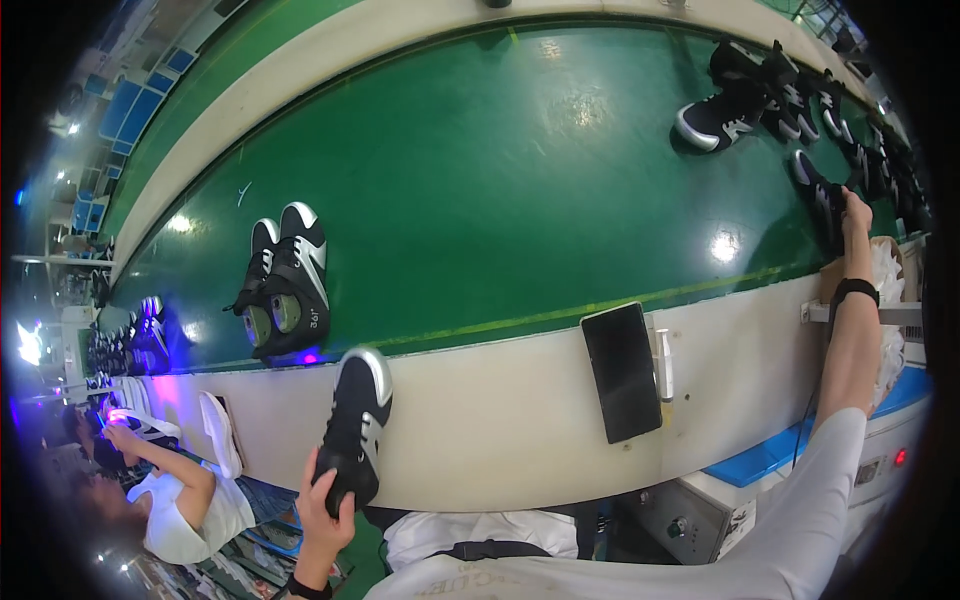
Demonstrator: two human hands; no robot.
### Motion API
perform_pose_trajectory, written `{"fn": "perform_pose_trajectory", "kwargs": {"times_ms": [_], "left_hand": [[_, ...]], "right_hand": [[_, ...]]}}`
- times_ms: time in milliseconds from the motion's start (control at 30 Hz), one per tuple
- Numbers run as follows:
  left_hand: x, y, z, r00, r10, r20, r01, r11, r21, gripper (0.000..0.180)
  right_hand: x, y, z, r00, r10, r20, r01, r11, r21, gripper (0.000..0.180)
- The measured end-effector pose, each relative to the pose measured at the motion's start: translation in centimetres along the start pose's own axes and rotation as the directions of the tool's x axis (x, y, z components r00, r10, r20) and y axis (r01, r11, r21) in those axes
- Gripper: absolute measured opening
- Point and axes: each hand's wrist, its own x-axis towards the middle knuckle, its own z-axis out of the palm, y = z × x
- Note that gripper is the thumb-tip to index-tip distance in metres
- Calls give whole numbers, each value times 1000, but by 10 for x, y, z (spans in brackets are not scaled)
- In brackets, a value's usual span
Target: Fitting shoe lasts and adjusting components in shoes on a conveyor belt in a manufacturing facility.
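Fingers (322,490) of your left hand (325,510) were wrapped around the heel of a black and silver sneaker (356,425), which you held upright against the pale front rim of the worktop (500,410), toe pointing up. Your right arm stretched far out to the right, its hand (853,212) resting on a dark sneaker (822,200) on the belt; whether those fingers gripped it or only touched it, you could not tell from this view. One pair of matching sneakers (283,285) lay side by side on the green belt (520,190), just above your held shoe. A cluster of at least six more shoes (780,100) sat at the far right. One black phone (622,372) leaned on the rim. Another person (170,500) sat to your left, in a lit factory hall.
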Motion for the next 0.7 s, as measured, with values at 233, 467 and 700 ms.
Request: {"fn": "perform_pose_trajectory", "kwargs": {"times_ms": [233, 467, 700], "left_hand": [[131, 22, 18, 982, -86, -166, 82, 996, -26, 56], [231, -21, 33, 933, -101, -346, 155, 979, 135, 55], [203, -32, 50, 955, -160, -250, 150, 987, -59, 75]], "right_hand": [[-141, -84, 46, 939, -329, 97, 343, 907, -243, 37], [-187, -20, 96, 60, -888, 456, 969, -58, -241, 43], [-180, 42, 155, 577, -431, 694, 560, 827, 48, 87]]}}
